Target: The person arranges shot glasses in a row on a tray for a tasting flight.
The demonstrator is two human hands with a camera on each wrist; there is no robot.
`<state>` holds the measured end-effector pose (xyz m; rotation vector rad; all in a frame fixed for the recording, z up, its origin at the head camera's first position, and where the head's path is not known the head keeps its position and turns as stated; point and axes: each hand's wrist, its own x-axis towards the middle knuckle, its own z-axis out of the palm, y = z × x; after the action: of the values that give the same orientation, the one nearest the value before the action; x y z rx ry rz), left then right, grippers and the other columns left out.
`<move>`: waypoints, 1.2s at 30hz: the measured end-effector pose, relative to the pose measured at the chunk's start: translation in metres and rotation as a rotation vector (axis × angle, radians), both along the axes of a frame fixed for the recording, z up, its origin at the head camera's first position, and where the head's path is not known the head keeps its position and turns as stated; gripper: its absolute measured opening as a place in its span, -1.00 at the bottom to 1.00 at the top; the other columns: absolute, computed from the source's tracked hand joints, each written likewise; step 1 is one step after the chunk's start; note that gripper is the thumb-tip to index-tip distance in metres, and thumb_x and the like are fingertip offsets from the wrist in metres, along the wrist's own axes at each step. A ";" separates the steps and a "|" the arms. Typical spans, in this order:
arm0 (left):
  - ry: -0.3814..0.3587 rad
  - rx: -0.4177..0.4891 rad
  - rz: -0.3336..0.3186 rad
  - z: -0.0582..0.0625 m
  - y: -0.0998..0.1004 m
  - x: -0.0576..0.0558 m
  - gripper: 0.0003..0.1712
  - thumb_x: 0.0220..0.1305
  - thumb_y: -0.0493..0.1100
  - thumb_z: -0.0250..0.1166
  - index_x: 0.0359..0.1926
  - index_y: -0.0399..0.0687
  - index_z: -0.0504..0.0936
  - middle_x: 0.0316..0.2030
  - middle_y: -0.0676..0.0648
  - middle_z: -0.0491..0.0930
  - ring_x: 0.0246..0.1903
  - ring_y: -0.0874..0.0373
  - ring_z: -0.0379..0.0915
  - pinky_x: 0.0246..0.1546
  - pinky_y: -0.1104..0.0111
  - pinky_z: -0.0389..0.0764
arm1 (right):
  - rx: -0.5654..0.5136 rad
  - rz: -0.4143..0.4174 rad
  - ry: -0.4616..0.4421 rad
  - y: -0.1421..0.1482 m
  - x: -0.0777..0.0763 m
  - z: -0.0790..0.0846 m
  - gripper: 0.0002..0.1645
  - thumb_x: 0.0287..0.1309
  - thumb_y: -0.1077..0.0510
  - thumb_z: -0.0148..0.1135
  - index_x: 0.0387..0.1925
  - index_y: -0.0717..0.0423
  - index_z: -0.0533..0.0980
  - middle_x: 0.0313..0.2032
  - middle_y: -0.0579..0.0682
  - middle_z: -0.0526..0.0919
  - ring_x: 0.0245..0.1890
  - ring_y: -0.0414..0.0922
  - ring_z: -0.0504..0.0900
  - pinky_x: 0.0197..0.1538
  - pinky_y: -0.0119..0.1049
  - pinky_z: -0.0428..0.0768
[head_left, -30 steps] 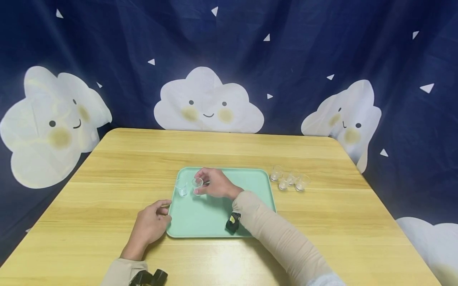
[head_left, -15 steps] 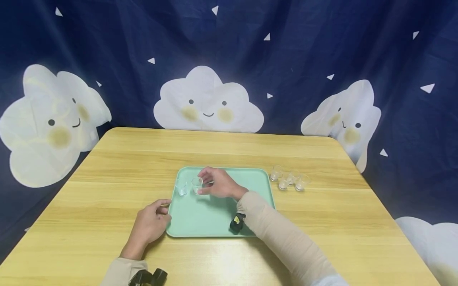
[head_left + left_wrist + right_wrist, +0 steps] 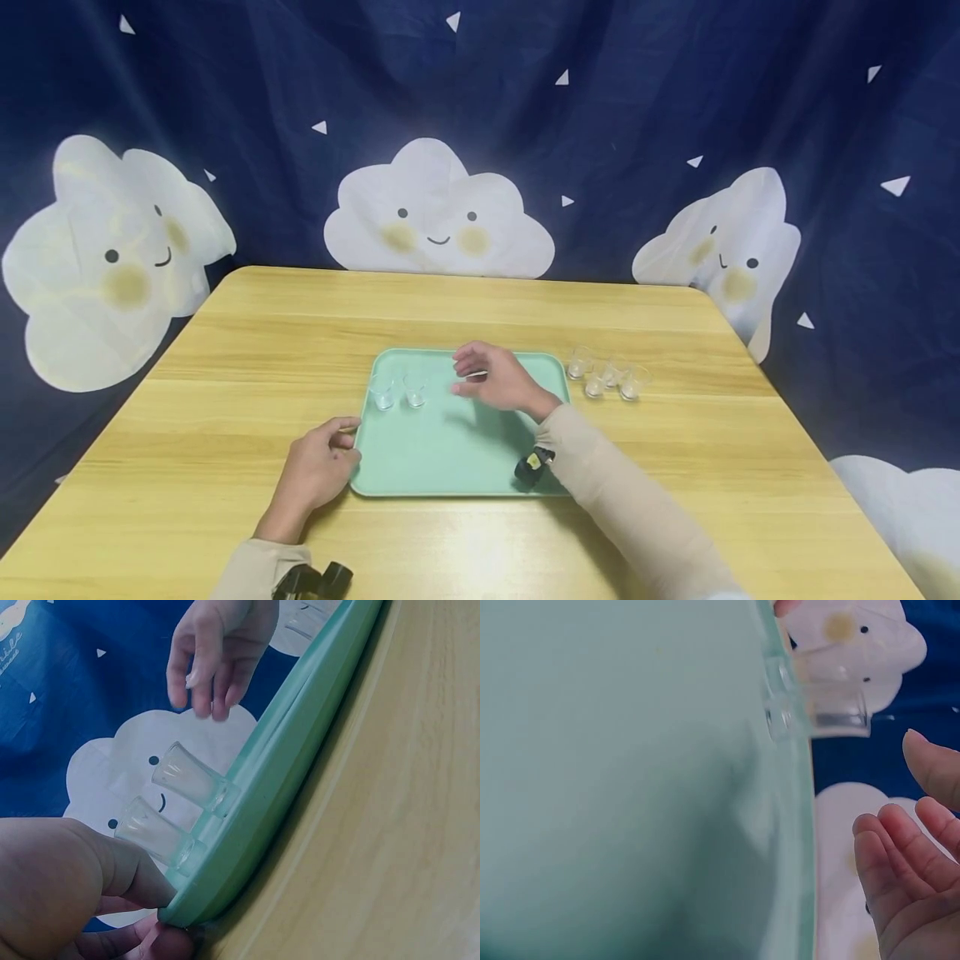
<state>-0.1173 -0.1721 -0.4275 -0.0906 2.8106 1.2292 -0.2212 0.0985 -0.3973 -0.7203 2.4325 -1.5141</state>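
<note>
Left hand (image 3: 318, 471): I pinch the left edge of a light-green rectangular tray (image 3: 435, 458) with thumb and fingers, apparently to steady it.
Tray glasses: two small, clear, flared glasses, the left one (image 3: 383, 396) and the right one (image 3: 416, 393), stand upright side by side, a little apart, near the tray's far left corner. I judge the step in hand to be standing glasses in a row here, with two in place.
Right hand (image 3: 498, 382): over the tray, right of that pair, my fingers and thumb apart, holding nothing.
Outside glasses: four more clear glasses (image 3: 595, 385) cluster on the table, just beyond the tray's right rim. As I judge it, the next move calls for a light pinch on one, without knocking its neighbours, and a lift over the rim.
Table (image 3: 465, 312): pale yellow wood-grain top, rounded far corners, glare at the front.
Curtain (image 3: 285, 83): dark-blue cloth with small white triangles; smiling white clouds stand left, centre and right, and part of another cloud shows low at far right.
</note>
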 end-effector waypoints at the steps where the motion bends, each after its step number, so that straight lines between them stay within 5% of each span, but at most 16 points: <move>1: -0.001 0.002 -0.001 0.000 0.000 0.000 -0.52 0.18 -0.31 0.18 0.17 -0.26 0.53 -0.22 -0.10 0.60 -0.30 0.08 0.47 -0.31 0.25 0.48 | -0.006 -0.012 0.007 0.005 -0.003 -0.004 -0.46 0.04 0.33 0.41 0.06 0.41 0.44 -0.08 0.31 0.60 -0.04 0.10 0.61 0.05 -0.13 0.55; 15: 0.010 0.004 -0.003 -0.002 0.000 -0.001 -0.51 0.17 -0.31 0.18 0.16 -0.27 0.53 -0.24 -0.09 0.60 -0.32 0.10 0.49 -0.33 0.26 0.49 | -0.036 -0.187 0.075 0.079 0.002 0.009 -0.50 0.07 0.32 0.38 0.05 0.37 0.44 -0.05 0.36 0.57 -0.02 0.12 0.60 0.07 -0.11 0.54; 36: -0.016 0.003 0.003 -0.005 0.001 -0.001 -0.49 0.18 -0.31 0.17 0.19 -0.26 0.51 -0.20 -0.11 0.59 -0.27 0.06 0.48 -0.28 0.23 0.52 | -0.054 -0.404 0.106 0.182 0.022 0.023 -0.39 0.04 0.42 0.35 0.14 0.42 0.36 0.03 0.41 0.51 0.06 0.19 0.54 0.08 -0.34 0.51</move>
<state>-0.1179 -0.1713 -0.4322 -0.1036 2.7955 1.2282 -0.1994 0.2801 -0.3746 -0.3351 2.7503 -1.7228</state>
